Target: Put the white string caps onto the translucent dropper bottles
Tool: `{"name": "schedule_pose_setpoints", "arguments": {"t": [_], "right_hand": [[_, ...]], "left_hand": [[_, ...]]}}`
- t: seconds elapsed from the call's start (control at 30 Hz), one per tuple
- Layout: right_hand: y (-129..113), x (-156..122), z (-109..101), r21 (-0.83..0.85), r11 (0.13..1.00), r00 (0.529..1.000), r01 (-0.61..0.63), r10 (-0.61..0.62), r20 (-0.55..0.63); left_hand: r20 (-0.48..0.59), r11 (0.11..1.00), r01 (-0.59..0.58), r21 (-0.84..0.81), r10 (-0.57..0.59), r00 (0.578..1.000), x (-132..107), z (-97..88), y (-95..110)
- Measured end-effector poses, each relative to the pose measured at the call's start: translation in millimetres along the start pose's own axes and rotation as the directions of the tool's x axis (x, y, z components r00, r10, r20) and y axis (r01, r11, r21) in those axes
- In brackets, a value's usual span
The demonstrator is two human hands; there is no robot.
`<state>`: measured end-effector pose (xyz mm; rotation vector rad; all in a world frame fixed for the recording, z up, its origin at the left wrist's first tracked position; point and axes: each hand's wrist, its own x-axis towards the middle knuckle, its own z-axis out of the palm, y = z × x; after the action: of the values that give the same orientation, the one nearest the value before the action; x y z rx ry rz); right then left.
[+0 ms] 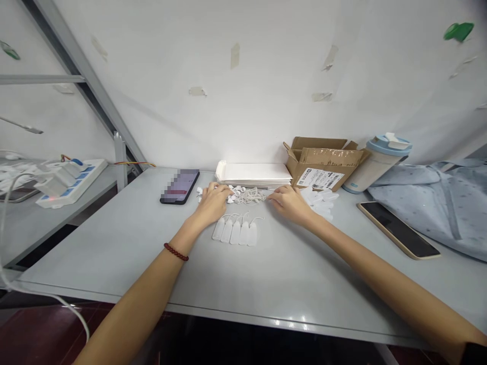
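My left hand (213, 201) rests knuckles up on the grey table (114, 243), fingers curled into a heap of small white clips and strings (247, 194). My right hand (289, 203) reaches the same heap from the right, fingertips pinched on a string end. Just in front of the hands lies a row of several small white bottles with strings (236, 230). More clear bottles (319, 198) lie right of my right hand. A red bead bracelet sits on my left wrist.
A stack of white paper bags (254, 174) and an open cardboard box (323, 162) stand behind the heap. A dark phone (180, 186) lies left, another phone (397, 229) right, a blue-lidded cup (376, 162), a blue cloth (437, 203), and a power strip (72, 180) far left.
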<state>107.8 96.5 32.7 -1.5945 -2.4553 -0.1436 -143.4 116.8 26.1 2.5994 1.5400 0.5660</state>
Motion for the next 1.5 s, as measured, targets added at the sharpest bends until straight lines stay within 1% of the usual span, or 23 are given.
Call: {"name": "schedule_pose_setpoints", "arguments": {"t": [0.07, 0.13, 0.2, 0.27, 0.33, 0.43, 0.5, 0.67, 0.9, 1.17, 1.27, 1.37, 1.5], "right_hand": [[1, -4, -3, 0.022, 1.0, 0.999, -0.013, 0.014, -0.047], [2, -12, -7, 0.094, 0.996, 0.992, 0.003, 0.01, -0.129], [3, -25, -10, 0.225, 0.974, 0.974, 0.038, 0.014, -0.228], [3, -40, -11, 0.385, 0.922, 0.951, 0.03, 0.093, -0.296], [2, -53, -12, 0.499, 0.867, 0.936, -0.003, 0.178, -0.305], [0, -61, -13, 0.586, 0.81, 0.917, -0.028, 0.255, -0.308], [-2, -62, -15, 0.606, 0.796, 0.91, -0.02, 0.265, -0.319], [-7, -63, -21, 0.604, 0.797, 0.902, 0.016, 0.249, -0.353], [-12, -67, -18, 0.623, 0.782, 0.917, 0.024, 0.231, -0.325], [-14, -68, -20, 0.619, 0.785, 0.918, 0.032, 0.221, -0.328], [-15, -68, -21, 0.604, 0.795, 0.919, 0.05, 0.201, -0.34], [-16, -68, -22, 0.588, 0.807, 0.917, 0.061, 0.187, -0.353], [-18, -68, -22, 0.595, 0.801, 0.917, 0.065, 0.187, -0.352]], "left_hand": [[-0.012, 1.0, 0.005, 0.002, -0.005, 1.0, 1, -1.1, 2], [-0.031, 1.0, 0.026, 0.004, -0.026, 0.999, 2, -2.5, 1], [-0.051, 0.998, 0.057, 0.004, -0.057, 0.997, 3, -4.4, -1], [-0.059, 0.997, 0.081, 0.004, -0.08, 0.995, 3, -6.7, -5], [-0.059, 0.996, 0.091, 0.009, -0.09, 0.994, 2, -9.0, -8], [-0.054, 0.996, 0.09, 0.024, -0.089, 0.995, 1, -10.7, -10], [-0.049, 0.996, 0.086, 0.032, -0.085, 0.995, 0, -9.7, -11], [-0.048, 0.995, 0.094, 0.045, -0.092, 0.995, 1, -2.0, -11], [-0.065, 0.994, 0.1, 0.038, -0.098, 0.993, 1, 4.3, -10], [-0.065, 0.996, 0.094, -0.005, -0.094, 0.993, 4, 9.4, -16], [-0.091, 0.994, 0.103, -0.035, -0.106, 0.99, 5, 9.1, -19], [-0.14, 0.992, 0.109, -0.064, -0.117, 0.983, 5, 6.3, -20], [-0.199, 0.992, 0.097, -0.077, -0.11, 0.974, 4, 0.8, -18]]}}
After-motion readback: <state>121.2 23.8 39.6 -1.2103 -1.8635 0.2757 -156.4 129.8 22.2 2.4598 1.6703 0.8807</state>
